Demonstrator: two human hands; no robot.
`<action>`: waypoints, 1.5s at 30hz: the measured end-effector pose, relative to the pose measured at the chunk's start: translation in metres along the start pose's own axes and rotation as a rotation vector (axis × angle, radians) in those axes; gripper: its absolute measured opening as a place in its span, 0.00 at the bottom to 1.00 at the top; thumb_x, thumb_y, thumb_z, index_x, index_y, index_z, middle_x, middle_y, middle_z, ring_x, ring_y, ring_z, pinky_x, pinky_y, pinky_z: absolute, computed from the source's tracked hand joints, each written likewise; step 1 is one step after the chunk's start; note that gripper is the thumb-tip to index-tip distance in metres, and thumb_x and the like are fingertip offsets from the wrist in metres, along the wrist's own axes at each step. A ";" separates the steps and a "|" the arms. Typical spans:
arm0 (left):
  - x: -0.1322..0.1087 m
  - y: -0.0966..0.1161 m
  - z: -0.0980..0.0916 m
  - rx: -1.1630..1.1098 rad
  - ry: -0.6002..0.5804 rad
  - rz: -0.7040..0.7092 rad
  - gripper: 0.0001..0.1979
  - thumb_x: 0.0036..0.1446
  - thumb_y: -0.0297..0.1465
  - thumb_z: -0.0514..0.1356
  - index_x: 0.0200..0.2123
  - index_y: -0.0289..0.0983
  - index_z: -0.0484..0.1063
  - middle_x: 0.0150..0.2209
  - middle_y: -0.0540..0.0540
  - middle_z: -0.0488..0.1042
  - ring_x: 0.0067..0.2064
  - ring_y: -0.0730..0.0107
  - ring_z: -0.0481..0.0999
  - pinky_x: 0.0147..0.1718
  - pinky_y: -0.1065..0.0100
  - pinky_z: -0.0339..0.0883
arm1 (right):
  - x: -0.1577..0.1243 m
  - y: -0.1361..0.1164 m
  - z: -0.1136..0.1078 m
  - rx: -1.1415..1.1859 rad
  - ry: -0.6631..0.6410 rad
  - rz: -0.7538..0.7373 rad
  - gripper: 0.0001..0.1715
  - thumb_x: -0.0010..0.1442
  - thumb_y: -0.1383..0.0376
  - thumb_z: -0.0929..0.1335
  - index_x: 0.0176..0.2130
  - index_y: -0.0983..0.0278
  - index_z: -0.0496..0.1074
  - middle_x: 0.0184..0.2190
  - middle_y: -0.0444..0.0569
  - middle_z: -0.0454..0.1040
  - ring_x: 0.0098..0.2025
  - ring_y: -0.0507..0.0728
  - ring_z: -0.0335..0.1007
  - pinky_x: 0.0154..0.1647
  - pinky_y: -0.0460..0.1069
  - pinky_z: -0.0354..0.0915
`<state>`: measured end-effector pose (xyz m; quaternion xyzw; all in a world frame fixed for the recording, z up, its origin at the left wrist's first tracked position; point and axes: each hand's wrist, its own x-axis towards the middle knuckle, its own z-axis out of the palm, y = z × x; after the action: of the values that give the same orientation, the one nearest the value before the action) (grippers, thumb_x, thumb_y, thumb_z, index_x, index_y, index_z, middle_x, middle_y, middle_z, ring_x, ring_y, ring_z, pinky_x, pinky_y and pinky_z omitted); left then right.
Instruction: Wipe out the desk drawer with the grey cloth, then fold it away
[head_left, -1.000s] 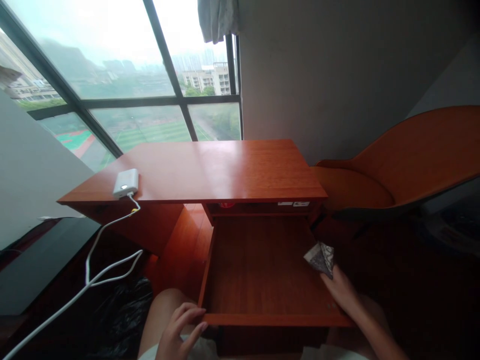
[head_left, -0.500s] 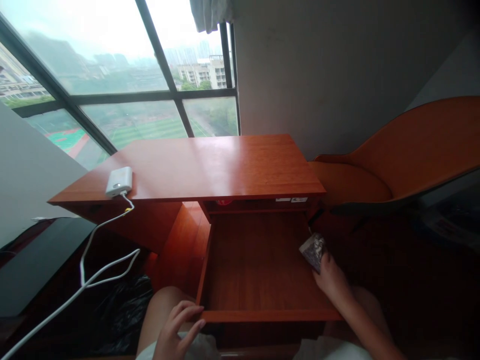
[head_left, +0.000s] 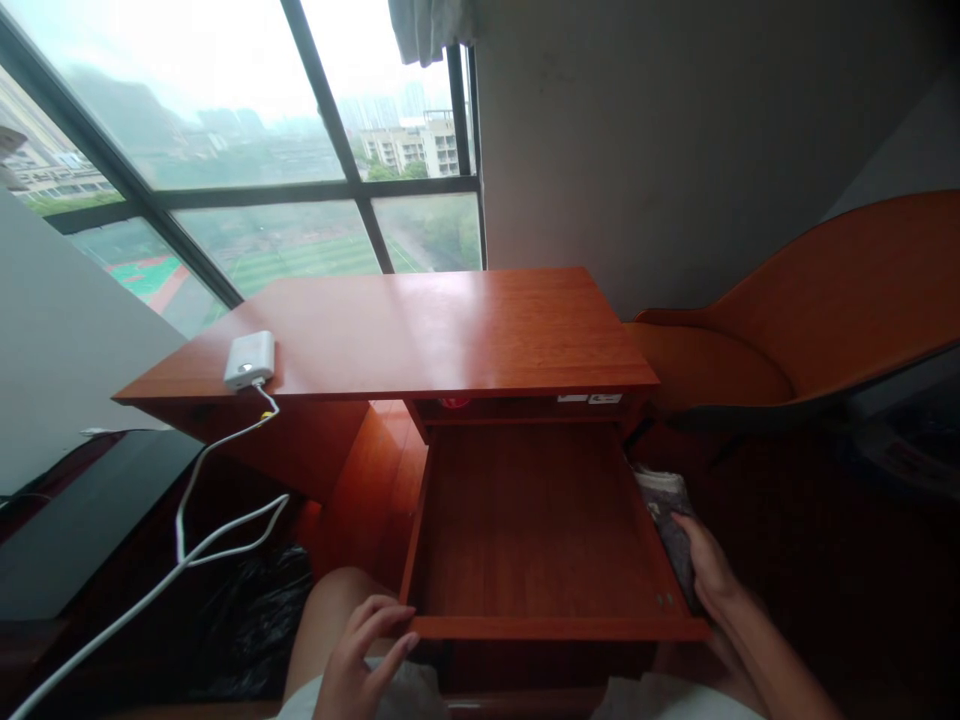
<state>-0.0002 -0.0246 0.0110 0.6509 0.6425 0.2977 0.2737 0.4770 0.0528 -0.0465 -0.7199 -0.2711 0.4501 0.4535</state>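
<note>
An open wooden drawer [head_left: 525, 628] extends from the reddish desk [head_left: 450, 330], with nothing visible lying inside. My right hand [head_left: 712, 570] grips a grey patterned cloth [head_left: 673, 525] at the outer side of the drawer's right wall. The cloth hangs down beside that wall, its pale edge uppermost. At the drawer's front left corner is my left hand [head_left: 367, 650], its thumb and fingers apart, fingertips touching the front edge.
A white power bank [head_left: 250, 360] with a white cable [head_left: 187, 555] sits on the desk's left. An orange chair [head_left: 712, 360] stands at right. A black plastic bag [head_left: 259, 620] lies lower left, near my knee.
My right hand has moved right with the cloth, from over the drawer's right side to outside its wall. My left hand keeps its place at the corner. The view has shifted slightly.
</note>
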 end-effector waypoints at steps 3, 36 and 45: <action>-0.001 -0.001 0.000 -0.010 -0.001 0.009 0.15 0.51 0.45 0.63 0.36 0.42 0.80 0.38 0.44 0.76 0.40 0.60 0.77 0.39 0.66 0.74 | -0.005 -0.011 0.003 0.109 -0.151 0.004 0.31 0.52 0.52 0.67 0.52 0.61 0.67 0.52 0.48 0.74 0.54 0.63 0.69 0.52 0.54 0.67; 0.001 -0.011 0.000 0.003 0.009 -0.014 0.16 0.50 0.46 0.63 0.37 0.44 0.79 0.39 0.44 0.76 0.41 0.59 0.77 0.41 0.65 0.74 | 0.011 -0.023 0.016 0.038 -0.397 0.187 0.30 0.52 0.47 0.68 0.46 0.65 0.75 0.43 0.53 0.79 0.50 0.62 0.73 0.60 0.57 0.59; 0.009 -0.012 -0.004 0.000 -0.016 0.035 0.15 0.50 0.45 0.64 0.37 0.43 0.79 0.39 0.44 0.75 0.41 0.59 0.77 0.40 0.65 0.74 | -0.055 0.008 -0.024 0.091 -0.253 0.232 0.23 0.48 0.50 0.71 0.38 0.62 0.79 0.41 0.52 0.80 0.49 0.62 0.74 0.56 0.54 0.65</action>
<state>-0.0110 -0.0158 0.0051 0.6645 0.6287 0.2972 0.2735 0.4733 -0.0041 -0.0274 -0.6626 -0.2205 0.5982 0.3931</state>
